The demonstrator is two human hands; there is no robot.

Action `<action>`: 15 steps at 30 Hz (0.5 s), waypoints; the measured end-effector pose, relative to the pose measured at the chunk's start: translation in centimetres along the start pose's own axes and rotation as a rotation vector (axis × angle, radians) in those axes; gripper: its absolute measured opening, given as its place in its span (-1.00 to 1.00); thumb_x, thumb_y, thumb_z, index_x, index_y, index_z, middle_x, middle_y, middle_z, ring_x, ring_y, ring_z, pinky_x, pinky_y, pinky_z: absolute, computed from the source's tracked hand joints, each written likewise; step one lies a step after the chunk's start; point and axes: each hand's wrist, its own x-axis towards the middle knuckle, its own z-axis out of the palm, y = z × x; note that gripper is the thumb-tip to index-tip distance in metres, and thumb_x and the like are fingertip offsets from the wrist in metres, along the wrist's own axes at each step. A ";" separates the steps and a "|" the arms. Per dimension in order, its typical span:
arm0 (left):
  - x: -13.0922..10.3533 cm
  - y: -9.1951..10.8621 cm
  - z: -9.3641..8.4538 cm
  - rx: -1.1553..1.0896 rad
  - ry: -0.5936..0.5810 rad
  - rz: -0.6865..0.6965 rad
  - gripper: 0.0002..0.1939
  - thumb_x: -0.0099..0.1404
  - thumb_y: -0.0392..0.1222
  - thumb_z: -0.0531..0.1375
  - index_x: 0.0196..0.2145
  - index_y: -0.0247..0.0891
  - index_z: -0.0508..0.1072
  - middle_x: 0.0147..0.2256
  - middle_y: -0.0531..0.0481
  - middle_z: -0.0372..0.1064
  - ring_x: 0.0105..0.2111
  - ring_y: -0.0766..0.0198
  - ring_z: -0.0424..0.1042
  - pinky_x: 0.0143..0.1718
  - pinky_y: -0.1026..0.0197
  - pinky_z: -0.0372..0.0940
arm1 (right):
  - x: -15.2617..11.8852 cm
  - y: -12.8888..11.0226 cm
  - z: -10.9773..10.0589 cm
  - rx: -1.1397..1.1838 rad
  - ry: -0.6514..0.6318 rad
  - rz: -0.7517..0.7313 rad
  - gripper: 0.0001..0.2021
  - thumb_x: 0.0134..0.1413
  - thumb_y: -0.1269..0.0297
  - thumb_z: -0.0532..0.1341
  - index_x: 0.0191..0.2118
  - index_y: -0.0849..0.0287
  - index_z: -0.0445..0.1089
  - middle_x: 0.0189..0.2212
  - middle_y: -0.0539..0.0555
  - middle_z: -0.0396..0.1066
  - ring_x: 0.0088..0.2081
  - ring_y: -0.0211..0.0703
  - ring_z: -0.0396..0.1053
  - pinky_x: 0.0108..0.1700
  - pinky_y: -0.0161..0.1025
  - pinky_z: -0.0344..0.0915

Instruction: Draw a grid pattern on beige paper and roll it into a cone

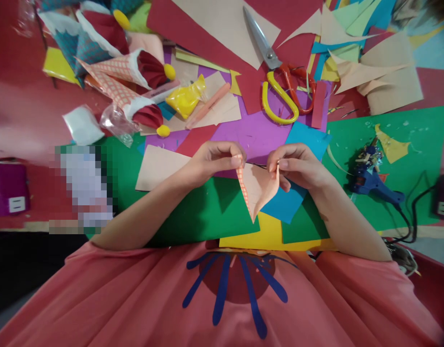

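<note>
Between my hands hangs a peach piece of paper or felt (260,185), its tip pointing down and its left edge showing an orange checked pattern. My left hand (222,161) pinches its upper left corner between thumb and fingers. The upper right corner is pinched in my right hand (294,166). The piece is curved, with its plain side showing. Beneath it lie green (207,212), blue (289,200) and yellow (251,236) sheets. Farther back, scissors (270,58) with one red and one yellow handle rest on red and purple sheets.
A blue glue gun (377,183) with a cord lies at the right. Checked cones (117,67) with red openings and yellow tips are at the upper left, near a yellow packet (188,99) and a white packet (83,125). Cut scraps (373,72) spread at the upper right.
</note>
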 end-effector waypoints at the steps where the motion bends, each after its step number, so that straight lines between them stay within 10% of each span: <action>1: 0.1 -0.1 0.0 -0.034 0.023 0.013 -0.65 0.17 0.04 0.33 -0.56 -0.27 0.42 -0.53 0.04 0.33 -0.43 0.33 0.33 -0.32 0.25 0.21 | -0.1 -0.1 -0.2 -0.002 -0.053 0.000 -0.76 -0.03 0.20 0.39 -0.42 0.31 0.47 -0.55 -0.02 0.49 -0.69 -0.40 0.37 -0.65 -0.48 0.28; 7: 0.5 0.0 0.0 -0.151 0.075 0.033 -0.60 0.11 0.07 0.36 -0.61 -0.27 0.38 -0.59 0.04 0.29 -0.49 0.32 0.30 -0.37 0.22 0.19 | -0.4 -0.5 -0.5 0.032 -0.252 0.095 -0.76 0.06 0.17 0.33 -0.41 0.29 0.42 -0.58 0.01 0.50 -0.75 -0.44 0.28 -0.71 -0.49 0.20; 15: 0.2 -0.2 -0.3 -0.056 -0.009 0.074 -0.68 0.18 0.02 0.33 -0.56 -0.24 0.46 -0.53 0.03 0.38 -0.43 0.30 0.35 -0.28 0.18 0.24 | 0.2 0.0 0.3 0.029 0.093 0.072 -0.71 -0.05 0.20 0.39 -0.50 0.24 0.31 -0.66 -0.13 0.38 -0.82 -0.51 0.12 -0.81 -0.52 -0.05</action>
